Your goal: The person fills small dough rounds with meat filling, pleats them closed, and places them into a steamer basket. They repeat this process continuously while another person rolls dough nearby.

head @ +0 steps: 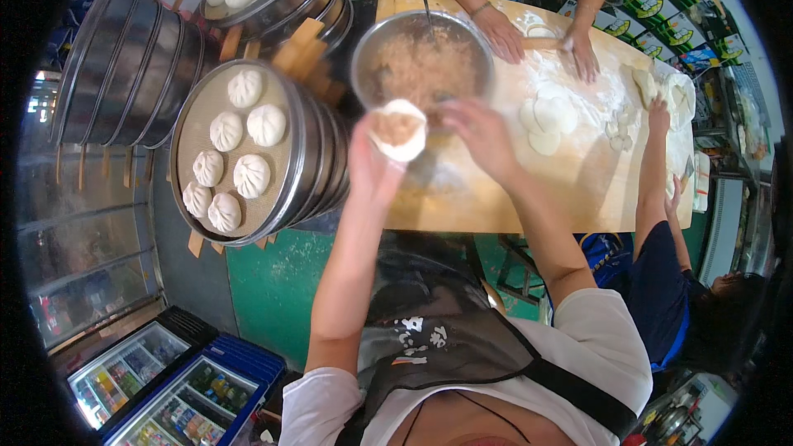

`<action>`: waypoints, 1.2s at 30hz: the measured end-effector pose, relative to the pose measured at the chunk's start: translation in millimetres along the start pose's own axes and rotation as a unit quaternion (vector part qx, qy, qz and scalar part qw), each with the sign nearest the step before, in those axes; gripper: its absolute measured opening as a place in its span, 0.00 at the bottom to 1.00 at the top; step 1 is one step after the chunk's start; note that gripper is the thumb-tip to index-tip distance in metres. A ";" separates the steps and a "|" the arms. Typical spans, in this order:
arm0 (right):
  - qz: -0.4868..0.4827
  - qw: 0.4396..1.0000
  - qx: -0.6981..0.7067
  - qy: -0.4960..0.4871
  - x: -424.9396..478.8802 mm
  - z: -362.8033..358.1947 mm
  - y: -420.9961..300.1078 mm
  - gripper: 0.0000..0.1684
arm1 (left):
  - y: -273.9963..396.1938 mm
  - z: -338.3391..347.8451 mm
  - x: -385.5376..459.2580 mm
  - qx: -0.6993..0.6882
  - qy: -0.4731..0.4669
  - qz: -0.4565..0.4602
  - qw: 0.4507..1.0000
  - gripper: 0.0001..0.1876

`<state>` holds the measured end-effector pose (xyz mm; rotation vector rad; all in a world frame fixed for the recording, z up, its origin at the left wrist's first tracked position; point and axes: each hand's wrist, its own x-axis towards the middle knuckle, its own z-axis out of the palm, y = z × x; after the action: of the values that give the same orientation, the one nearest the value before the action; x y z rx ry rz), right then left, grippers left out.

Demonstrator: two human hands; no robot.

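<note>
My left hand (374, 164) holds a round dough wrapper (406, 150) with meat filling (396, 129) on it, in front of a steel mixing bowl (358, 68). To its right is my right hand (480, 136), blurred, its fingers by the bowl's near rim; whether it holds a small tool is not clear. Minced filling (427, 62) and an upright utensil handle (426, 6) are in the bowl. Several pleated buns (251, 176) lie on the lined steamer tray (272, 198) at the left. Flat dough wrappers (553, 114) overlap on the floured wooden table (557, 198).
Across the table, a co-worker's hands press a rolling pin (542, 43). Another co-worker's hand touches dough (644, 83) at the right end. Small dough pieces (618, 129) lie nearby. Stacked steamers (124, 68) with protruding wooden handles stand left, and drink coolers (204, 396) lower left.
</note>
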<state>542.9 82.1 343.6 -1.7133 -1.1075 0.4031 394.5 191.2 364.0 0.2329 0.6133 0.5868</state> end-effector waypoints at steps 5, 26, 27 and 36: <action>0.174 0.914 0.354 -0.097 -35.8 16.6 -25.8 0.09 | -4.5 -16.1 -36.5 0.084 -0.049 -0.044 0.994 0.15; -0.042 0.995 0.012 -0.088 -82.0 27.5 -69.3 0.12 | -14.4 -29.5 -103.1 0.340 -0.049 0.138 0.929 0.06; -0.013 0.994 0.023 -0.103 -82.6 25.8 -76.4 0.12 | -13.5 -34.0 -103.2 0.368 -0.055 0.150 0.916 0.06; -0.084 0.990 0.012 -0.110 -77.7 20.5 -77.8 0.12 | -3.7 -35.1 -105.9 0.372 -0.092 0.112 0.917 0.08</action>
<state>450.3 34.9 385.0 -1.5669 -1.3901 0.5067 304.9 128.0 384.6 1.0782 0.6084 0.5198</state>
